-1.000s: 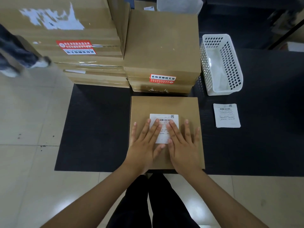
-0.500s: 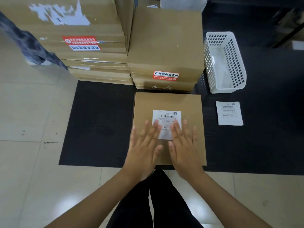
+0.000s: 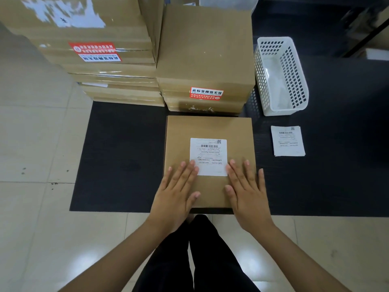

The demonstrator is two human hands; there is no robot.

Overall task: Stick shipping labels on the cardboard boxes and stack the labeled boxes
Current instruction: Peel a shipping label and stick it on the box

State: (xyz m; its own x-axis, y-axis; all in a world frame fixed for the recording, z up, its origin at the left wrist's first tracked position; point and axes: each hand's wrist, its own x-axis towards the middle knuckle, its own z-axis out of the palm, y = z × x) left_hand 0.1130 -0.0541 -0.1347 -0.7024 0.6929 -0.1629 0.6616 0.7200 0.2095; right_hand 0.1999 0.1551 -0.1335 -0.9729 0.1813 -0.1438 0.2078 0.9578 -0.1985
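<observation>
A flat brown cardboard box (image 3: 237, 131) lies on the black mat in front of me. A white shipping label (image 3: 208, 153) with a barcode is stuck on its top, near the middle. My left hand (image 3: 176, 192) lies flat on the box's near left part, fingertips touching the label's lower left corner. Flat on the near right part lies my right hand (image 3: 246, 192), its fingertips at the label's lower right corner. Both hands have straight fingers and hold nothing. A small pile of loose labels (image 3: 288, 141) sits on the mat to the right.
Two stacks of brown boxes stand behind: a tall one at back left (image 3: 94, 60) and a lower one straight ahead (image 3: 205, 49), both with red stickers. A white perforated basket (image 3: 280, 74) stands at back right. The black mat (image 3: 117, 157) covers tiled floor.
Both hands have slid off the label toward me and apart, to its lower corners. Most of the label now shows.
</observation>
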